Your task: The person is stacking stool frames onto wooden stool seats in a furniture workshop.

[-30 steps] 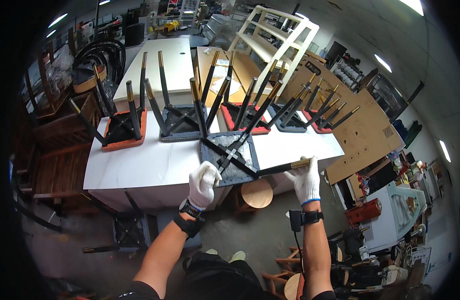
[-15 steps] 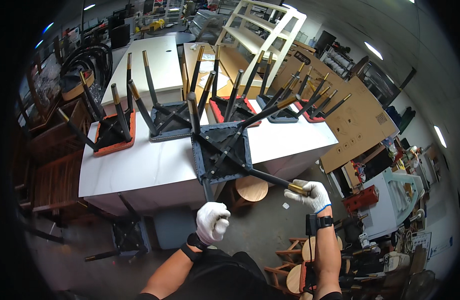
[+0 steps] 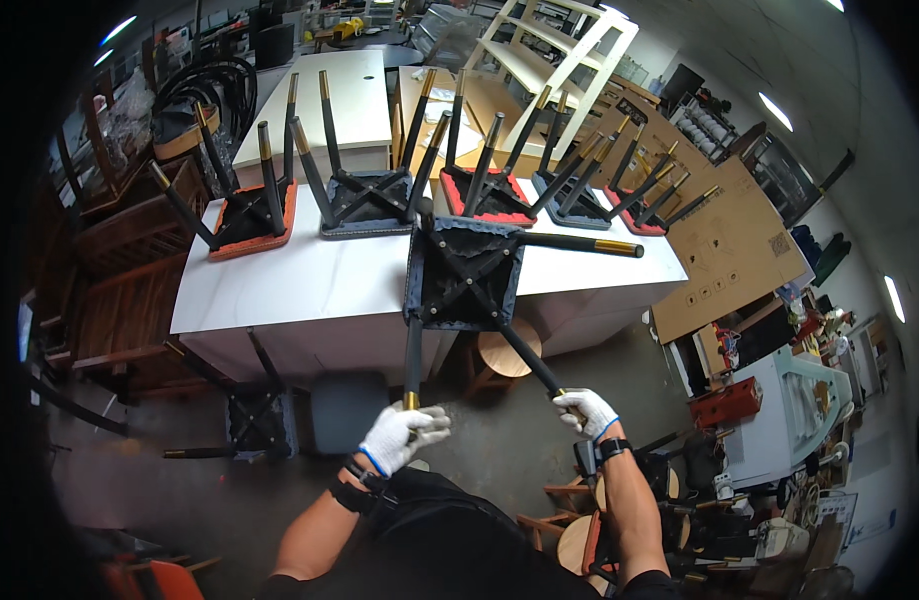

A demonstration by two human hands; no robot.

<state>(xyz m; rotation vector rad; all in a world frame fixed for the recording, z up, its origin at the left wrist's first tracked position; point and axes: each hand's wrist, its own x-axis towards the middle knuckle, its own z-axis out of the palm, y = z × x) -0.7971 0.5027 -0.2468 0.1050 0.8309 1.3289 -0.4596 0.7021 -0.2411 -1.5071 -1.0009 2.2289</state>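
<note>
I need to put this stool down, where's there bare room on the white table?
Bare tabletop lies along the near edge, left of the tilted stool, in front of the orange stool and grey stool. The back row is crowded.

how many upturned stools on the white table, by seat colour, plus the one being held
Orange-seated upturned stool: 1
Grey-blue-seated upturned stools: 2
Red-seated upturned stools: 2
Dark blue-seated stool gripped by left hand and right hand: 1
Total: 6

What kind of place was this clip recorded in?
Most likely a furniture workshop or assembly space. Upturned stools stand in a row on a white table, an unfinished white shelf unit stands behind, and flattened cardboard leans nearby. Gloved hands grip the legs of a dark stool.
</note>
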